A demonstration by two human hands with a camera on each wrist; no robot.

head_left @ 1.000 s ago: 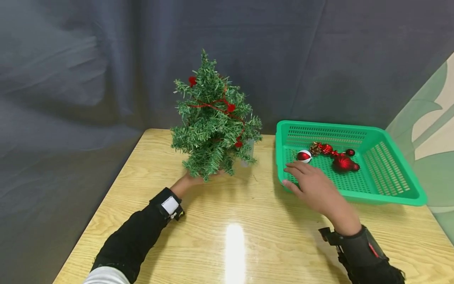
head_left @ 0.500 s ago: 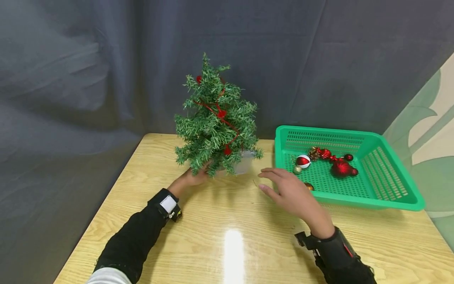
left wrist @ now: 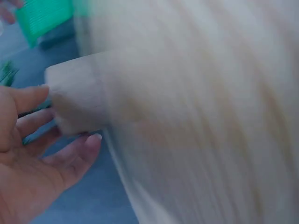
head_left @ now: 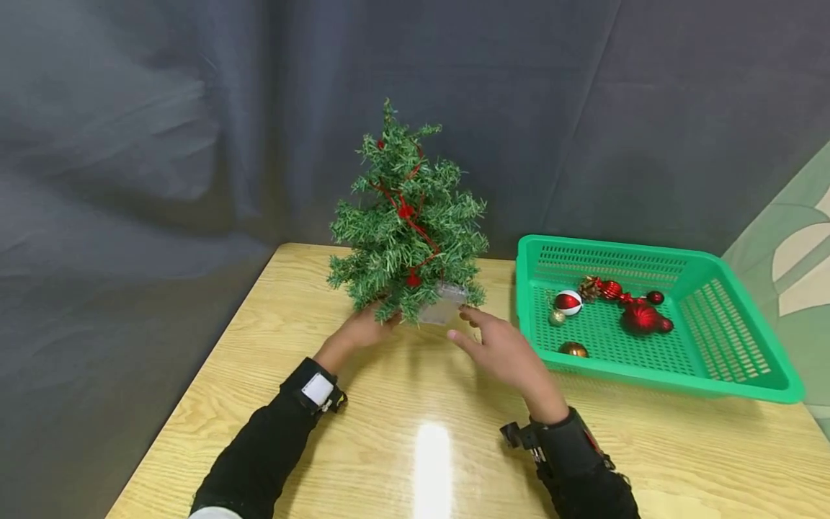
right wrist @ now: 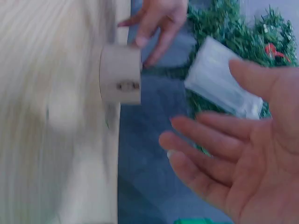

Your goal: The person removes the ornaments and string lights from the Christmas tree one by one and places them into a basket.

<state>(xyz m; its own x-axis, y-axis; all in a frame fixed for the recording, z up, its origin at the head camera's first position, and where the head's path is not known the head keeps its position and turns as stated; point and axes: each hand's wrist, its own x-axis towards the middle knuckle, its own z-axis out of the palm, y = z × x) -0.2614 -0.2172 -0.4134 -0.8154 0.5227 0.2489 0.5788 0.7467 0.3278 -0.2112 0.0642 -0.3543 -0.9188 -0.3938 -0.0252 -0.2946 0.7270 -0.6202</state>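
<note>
A small artificial Christmas tree (head_left: 389, 238) stands upright on the wooden table, wound with a thin red garland (head_left: 424, 236) bearing red bobbles. My left hand (head_left: 364, 330) reaches under the lower branches; the left wrist view shows its thumb and fingers holding the rim of the tree's pale round base (left wrist: 77, 95). A clear plastic box (head_left: 443, 305) hangs among the low branches on the right. My right hand (head_left: 506, 352) is beside that box, its fingers spread and relaxed with nothing in them. Whether its fingertips touch the box, I cannot tell.
A green plastic basket (head_left: 655, 375) stands on the table (head_left: 363, 447) at the right. Inside lie a red-and-white ball (head_left: 568, 303), a gold ball (head_left: 573, 349), a large red ornament (head_left: 638, 318) and other ornaments. A dark grey curtain (head_left: 519, 108) hangs behind.
My right hand has moved left from over the basket's near-left corner to beside the tree. The tree has turned in my left hand's hold, bringing the clear box further into view.
</note>
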